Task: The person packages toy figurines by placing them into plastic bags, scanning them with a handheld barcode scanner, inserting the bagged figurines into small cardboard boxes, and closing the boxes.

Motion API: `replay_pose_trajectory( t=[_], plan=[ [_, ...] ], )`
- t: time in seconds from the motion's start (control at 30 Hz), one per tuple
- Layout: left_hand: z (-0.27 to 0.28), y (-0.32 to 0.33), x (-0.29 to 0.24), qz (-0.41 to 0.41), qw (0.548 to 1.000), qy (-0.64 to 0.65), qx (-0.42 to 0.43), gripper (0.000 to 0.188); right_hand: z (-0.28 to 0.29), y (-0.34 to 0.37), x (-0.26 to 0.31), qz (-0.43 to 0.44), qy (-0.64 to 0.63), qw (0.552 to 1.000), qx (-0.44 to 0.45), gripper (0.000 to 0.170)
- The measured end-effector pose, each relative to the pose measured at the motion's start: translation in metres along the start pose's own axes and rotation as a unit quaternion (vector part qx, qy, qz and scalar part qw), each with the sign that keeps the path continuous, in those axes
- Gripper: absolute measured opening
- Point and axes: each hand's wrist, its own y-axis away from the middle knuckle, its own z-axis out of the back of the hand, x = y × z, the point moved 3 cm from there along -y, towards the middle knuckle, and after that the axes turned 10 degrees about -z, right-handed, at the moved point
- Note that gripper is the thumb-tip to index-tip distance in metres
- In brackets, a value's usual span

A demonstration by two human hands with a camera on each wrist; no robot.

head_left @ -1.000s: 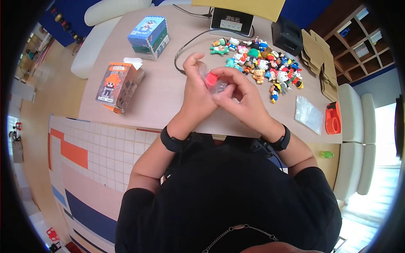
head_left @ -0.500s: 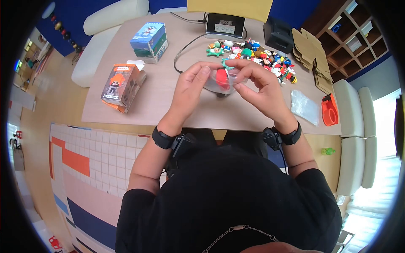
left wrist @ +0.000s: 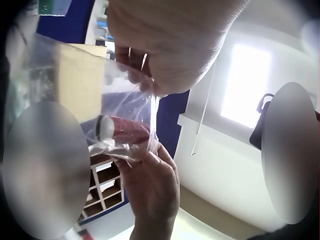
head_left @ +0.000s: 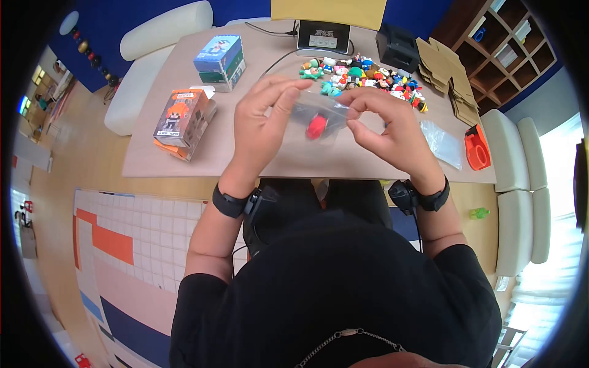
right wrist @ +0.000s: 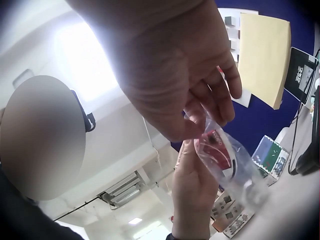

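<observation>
A clear plastic bag [head_left: 334,116] hangs between both hands above the near part of the table, with a red item [head_left: 316,127] inside it. The left hand [head_left: 265,119] pinches one top corner, the right hand [head_left: 389,129] the other, thumb against fingers. In the left wrist view the red item [left wrist: 131,129] shows a white round end with a dark rim. The right wrist view shows the bag [right wrist: 240,170] stretched taut at its top edge, with the red item [right wrist: 215,150] below the fingertips.
Behind the hands lies a pile of small toy figures [head_left: 368,76]. Blue-green boxes [head_left: 219,61] and an orange box [head_left: 181,122] stand left. At right are clear bags [head_left: 443,146], an orange tape dispenser [head_left: 477,148] and brown paper bags [head_left: 451,76]. A black device [head_left: 397,48] stands behind.
The hands have moved apart, and the bag is spread between them. The red item, earlier up between the fingers, hangs lower inside the bag. The head view has shifted slightly.
</observation>
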Motion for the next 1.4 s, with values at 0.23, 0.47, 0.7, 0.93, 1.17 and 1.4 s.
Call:
replay_pose_trajectory(
  t=[0.23,0.47,0.7,0.93,1.17,1.4],
  plan=[
    [0.003,0.007,-0.01,0.051,0.994,0.098,-0.004,0.023,-0.013,0.008,0.001,-0.032,-0.036,0.999,-0.002,0.014],
    [0.002,0.025,0.01,0.125,0.967,0.222,0.01,0.014,-0.019,0.01,-0.002,-0.044,-0.162,0.983,-0.075,0.031],
    [-0.002,0.024,0.001,0.087,0.983,0.137,0.091,0.012,-0.034,0.005,0.008,-0.011,-0.062,0.997,-0.032,0.018],
    [-0.008,0.024,0.001,0.124,0.975,0.181,0.038,0.011,-0.029,0.006,-0.005,-0.018,-0.098,0.994,-0.034,0.011],
    [-0.018,0.009,-0.018,0.024,0.993,0.033,0.113,0.008,-0.026,0.009,-0.004,0.013,-0.116,0.992,-0.057,0.011],
    [-0.031,0.002,-0.011,0.047,0.991,0.057,0.107,0.009,-0.017,0.001,-0.015,0.049,-0.119,0.99,-0.064,0.008]
  ],
)
